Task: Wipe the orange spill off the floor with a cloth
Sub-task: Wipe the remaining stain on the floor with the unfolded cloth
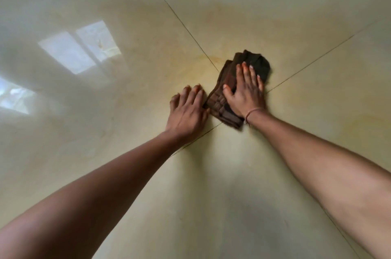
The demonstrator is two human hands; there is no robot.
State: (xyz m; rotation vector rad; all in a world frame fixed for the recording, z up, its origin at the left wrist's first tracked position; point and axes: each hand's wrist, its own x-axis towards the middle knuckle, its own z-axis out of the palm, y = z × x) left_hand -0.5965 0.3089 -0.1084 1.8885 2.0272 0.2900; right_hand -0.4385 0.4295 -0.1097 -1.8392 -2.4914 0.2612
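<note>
Dark brown cloth (260, 65) is lying bunched on the floor (211, 195) where the tile joints are crossing, faint orange spill (203, 64) showing around it. Right hand (245, 89) is pressing flat on it w/ straight fingers, hiding its middle. Left hand (188, 108) is resting just beside it, fingers loosely bent, gripping nothing.

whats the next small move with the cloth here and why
Probably slide the cloth forward and to the left, along the grout line. The right hand presses flat on it, the left hand rests on the floor beside it, and a yellowish-orange smear shows just past the cloth's far left edge.
</note>
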